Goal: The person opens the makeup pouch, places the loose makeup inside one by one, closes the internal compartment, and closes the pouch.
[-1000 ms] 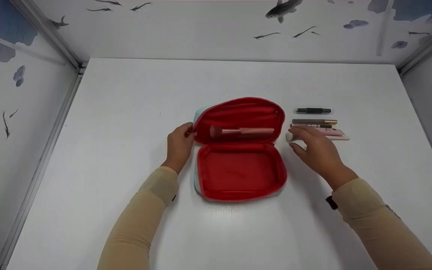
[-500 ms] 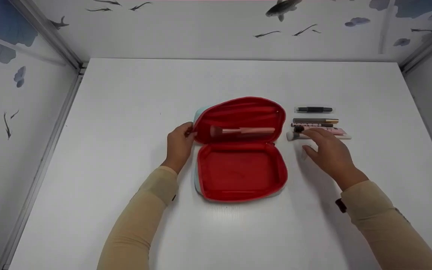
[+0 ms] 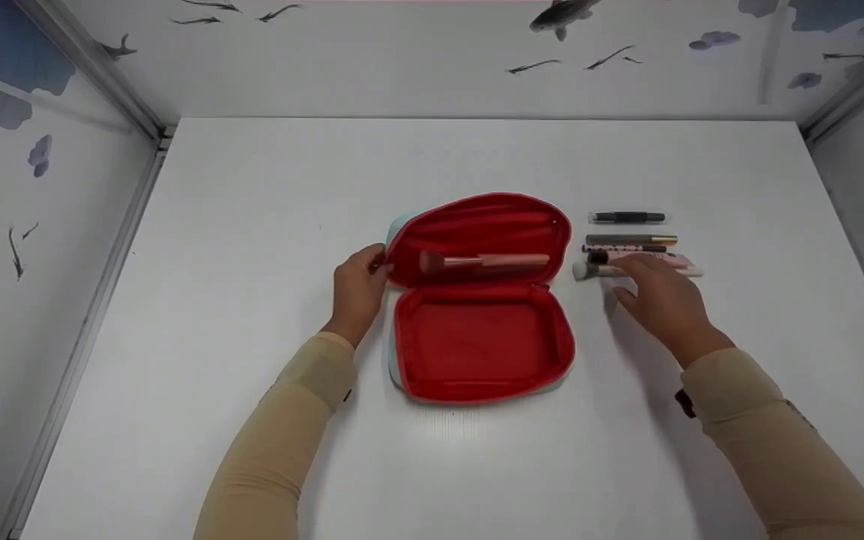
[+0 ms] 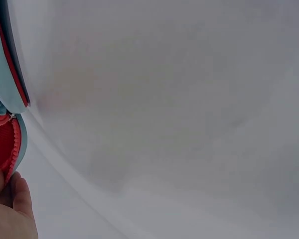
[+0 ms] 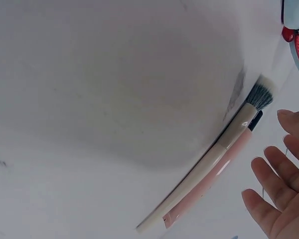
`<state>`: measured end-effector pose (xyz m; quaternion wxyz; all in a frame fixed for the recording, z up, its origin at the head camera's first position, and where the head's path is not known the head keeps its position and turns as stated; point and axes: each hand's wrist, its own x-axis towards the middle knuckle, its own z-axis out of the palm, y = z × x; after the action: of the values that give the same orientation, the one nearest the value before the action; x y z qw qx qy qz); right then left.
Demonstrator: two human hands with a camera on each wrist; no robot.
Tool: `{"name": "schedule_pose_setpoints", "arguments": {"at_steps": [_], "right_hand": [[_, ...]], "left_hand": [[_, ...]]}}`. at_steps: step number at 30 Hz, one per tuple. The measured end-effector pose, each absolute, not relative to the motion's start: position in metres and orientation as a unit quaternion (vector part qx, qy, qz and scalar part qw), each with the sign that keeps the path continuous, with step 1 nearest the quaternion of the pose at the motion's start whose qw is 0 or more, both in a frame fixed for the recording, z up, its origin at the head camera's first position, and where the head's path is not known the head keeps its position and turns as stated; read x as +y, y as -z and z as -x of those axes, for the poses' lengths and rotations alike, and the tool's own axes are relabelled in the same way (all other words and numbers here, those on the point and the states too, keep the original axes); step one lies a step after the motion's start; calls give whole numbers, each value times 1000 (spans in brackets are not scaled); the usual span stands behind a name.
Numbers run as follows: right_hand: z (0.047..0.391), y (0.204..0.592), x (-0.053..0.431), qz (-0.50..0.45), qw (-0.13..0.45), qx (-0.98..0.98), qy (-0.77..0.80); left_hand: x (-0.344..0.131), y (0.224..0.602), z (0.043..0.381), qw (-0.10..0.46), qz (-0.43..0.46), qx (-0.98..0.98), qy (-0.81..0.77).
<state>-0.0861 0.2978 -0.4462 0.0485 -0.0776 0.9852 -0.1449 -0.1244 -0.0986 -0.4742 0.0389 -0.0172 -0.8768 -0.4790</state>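
An open zip case (image 3: 481, 341) with a red inside and pale blue outside lies mid-table. My left hand (image 3: 355, 296) pinches the left edge of its raised half, thumb and fingers at the red zipper (image 4: 15, 144). A pink-handled makeup brush (image 3: 514, 262) lies in that half. To the right of the case, my right hand (image 3: 668, 304) is over a white-handled makeup brush (image 5: 214, 157) and a pink tube (image 5: 199, 191) with a black cap, covering part of both. Its fingers (image 5: 261, 206) are spread and relaxed, with nothing gripped.
Beyond the right hand, a dark double-ended pen (image 3: 628, 217), a grey tube with a gold end (image 3: 619, 240) and a slim patterned pencil (image 3: 616, 248) lie in parallel. White panels with painted fish (image 3: 561, 16) border the white table (image 3: 274, 187) at the back and left.
My right hand has shifted right from the white brush's bristles, uncovering them and the tube's black cap. The left hand and case look the same.
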Motion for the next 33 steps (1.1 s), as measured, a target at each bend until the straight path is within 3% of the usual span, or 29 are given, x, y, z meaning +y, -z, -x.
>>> {"name": "schedule_pose_setpoints", "arguments": {"at_steps": [7, 23, 33], "right_hand": [[91, 454, 302, 84, 60, 986, 130], [103, 465, 303, 154, -6, 985, 84], [107, 471, 300, 167, -5, 985, 44]], "left_hand": [[-98, 474, 125, 38, 19, -879, 474], [-98, 475, 126, 38, 15, -882, 470], [-98, 476, 125, 43, 20, -882, 469]]}}
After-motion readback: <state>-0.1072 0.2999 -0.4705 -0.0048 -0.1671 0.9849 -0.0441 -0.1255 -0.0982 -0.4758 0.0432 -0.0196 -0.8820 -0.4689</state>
